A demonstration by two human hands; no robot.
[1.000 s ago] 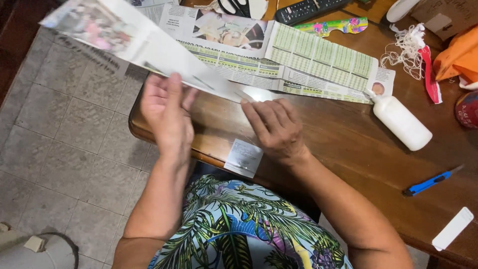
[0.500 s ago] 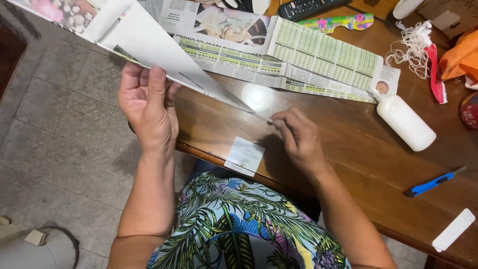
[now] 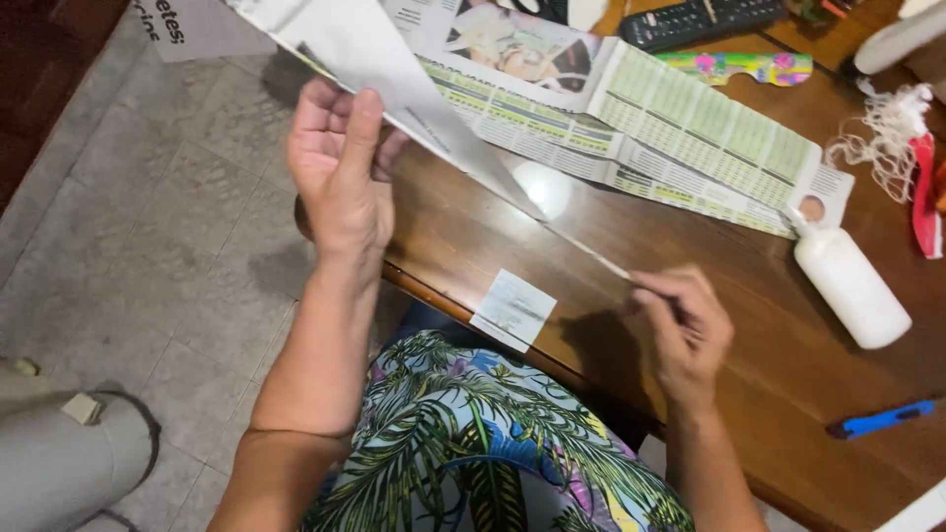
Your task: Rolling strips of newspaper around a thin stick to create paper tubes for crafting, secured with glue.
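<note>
A sheet of newspaper [image 3: 394,74] is rolled from one corner into a long thin cone over the wooden table [image 3: 473,236]. My right hand [image 3: 680,330] pinches the cone's narrow tip between its fingertips, just above the table top. My left hand [image 3: 340,163] holds the wide, loose part of the sheet, thumb on top, out past the table's left edge. The paper stretches tight and slanted between the two hands.
An open newspaper spread [image 3: 670,128] lies at the back of the table. A white glue bottle [image 3: 852,286] lies on its side to the right, with a blue pen [image 3: 882,419] nearer the front. A small paper slip [image 3: 512,308] sits at the front edge. A remote control [image 3: 705,20] lies behind.
The rolled paper has grown longer and tighter. My right hand slid right along it to the tip, and my left hand lifted up and left with the wide end.
</note>
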